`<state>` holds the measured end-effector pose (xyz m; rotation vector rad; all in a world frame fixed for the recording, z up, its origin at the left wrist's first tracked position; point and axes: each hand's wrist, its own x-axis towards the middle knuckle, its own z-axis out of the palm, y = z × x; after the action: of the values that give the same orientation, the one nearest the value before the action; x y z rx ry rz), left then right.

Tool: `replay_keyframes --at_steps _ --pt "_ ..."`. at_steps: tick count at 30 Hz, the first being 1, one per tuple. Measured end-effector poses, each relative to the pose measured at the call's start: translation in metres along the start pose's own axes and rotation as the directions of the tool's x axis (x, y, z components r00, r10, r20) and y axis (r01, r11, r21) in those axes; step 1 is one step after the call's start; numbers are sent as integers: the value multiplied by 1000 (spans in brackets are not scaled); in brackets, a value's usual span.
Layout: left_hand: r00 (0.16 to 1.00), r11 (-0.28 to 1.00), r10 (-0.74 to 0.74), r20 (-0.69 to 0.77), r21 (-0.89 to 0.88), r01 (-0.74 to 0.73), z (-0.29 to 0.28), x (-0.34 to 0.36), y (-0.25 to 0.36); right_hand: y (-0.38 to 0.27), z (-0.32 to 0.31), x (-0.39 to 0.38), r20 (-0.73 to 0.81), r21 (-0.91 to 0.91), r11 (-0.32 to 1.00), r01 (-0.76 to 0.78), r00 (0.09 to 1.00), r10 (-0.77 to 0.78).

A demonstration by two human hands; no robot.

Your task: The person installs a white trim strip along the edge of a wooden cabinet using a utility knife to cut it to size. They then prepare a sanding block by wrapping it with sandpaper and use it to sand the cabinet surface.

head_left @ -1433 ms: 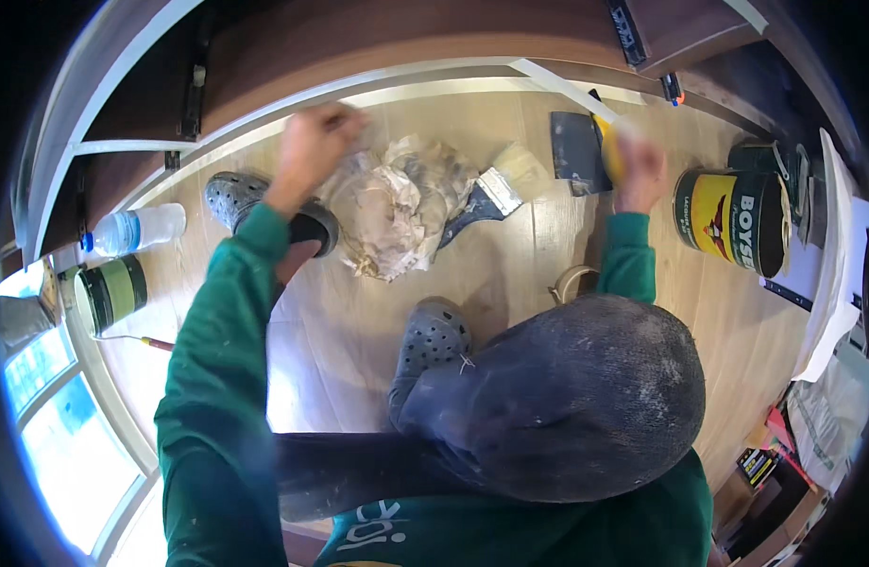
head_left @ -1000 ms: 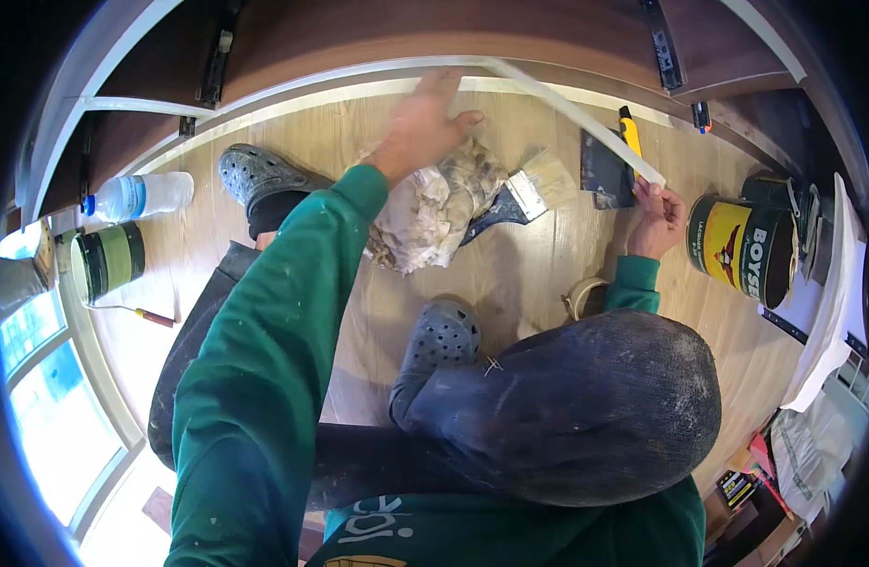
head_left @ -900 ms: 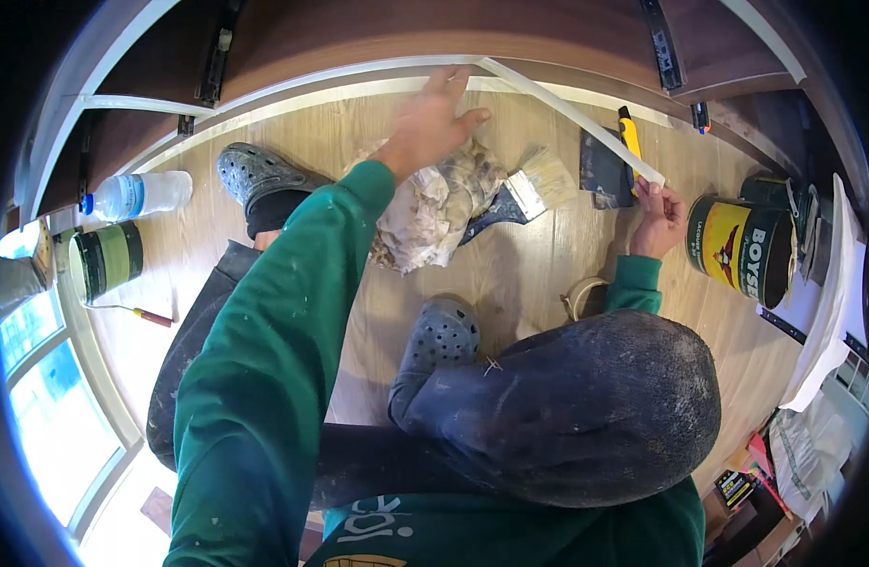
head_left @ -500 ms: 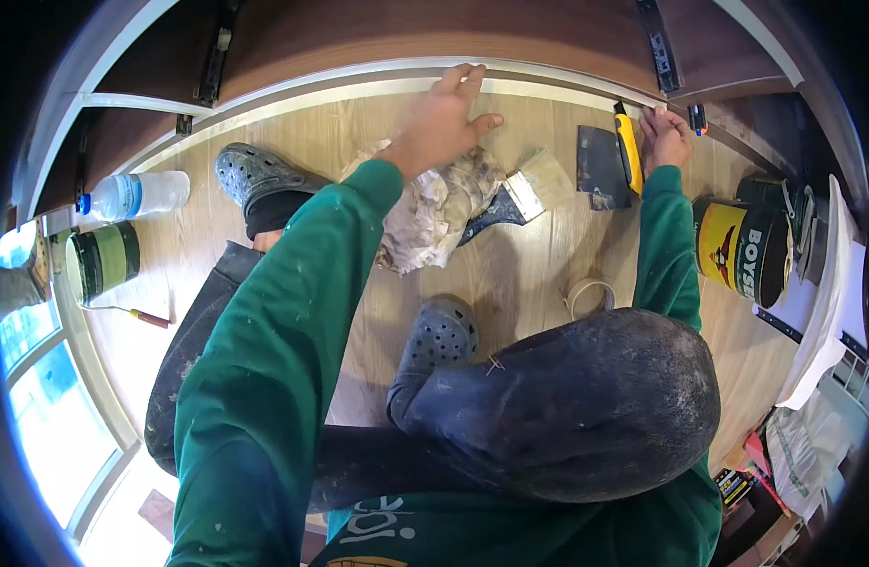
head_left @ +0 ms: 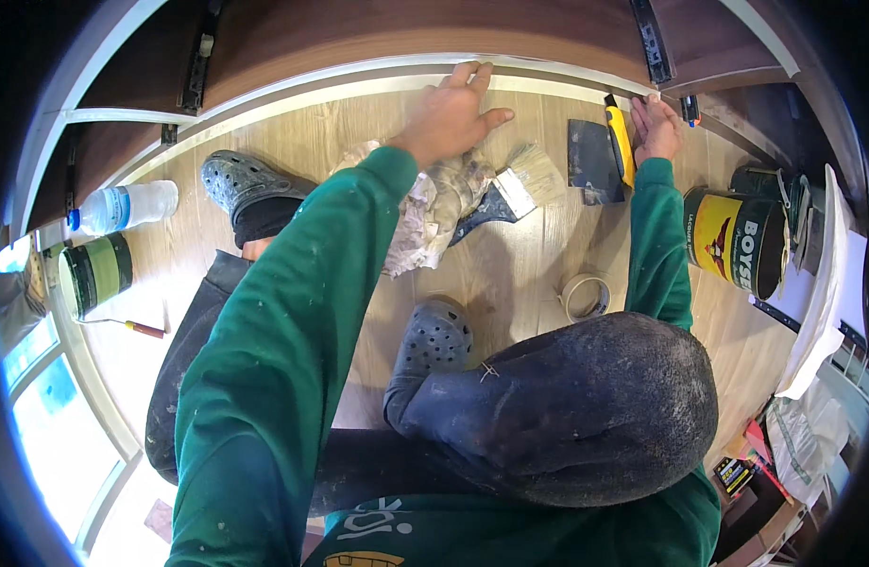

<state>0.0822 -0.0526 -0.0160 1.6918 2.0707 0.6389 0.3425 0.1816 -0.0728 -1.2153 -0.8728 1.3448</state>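
My left hand reaches to the pale edge strip along the bottom of the brown cabinet. Its fingertips rest on that strip, the fingers apart and the thumb stretched to the right. At the strip's right end is my right hand, fingers extended against the edge and nothing visible in them. Just left of it lies a yellow utility knife, partly over a dark sheet of sandpaper. Below my left hand are a crumpled, stained cloth and a wide paintbrush with a dark handle.
A roll of tape lies near my bent knee. Paint cans stand at the right. On the left are a water bottle, a green can and a small paint roller. Drawer slides line the cabinet.
The view has shifted slightly, so most floor items appear farther left. My left hand has slid a little rightward along the strip. My right hand stays at the edge, its fingers more extended.
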Motion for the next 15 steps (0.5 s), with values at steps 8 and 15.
replay_keyframes --at_steps 8,15 --pt "999 999 -40 25 -3 40 0 6 -1 14 -8 8 -13 -15 1000 7 1000 -7" --pt "993 996 -85 79 -4 85 -4 8 1 12 -5 6 -38 36 999 11 999 -9"
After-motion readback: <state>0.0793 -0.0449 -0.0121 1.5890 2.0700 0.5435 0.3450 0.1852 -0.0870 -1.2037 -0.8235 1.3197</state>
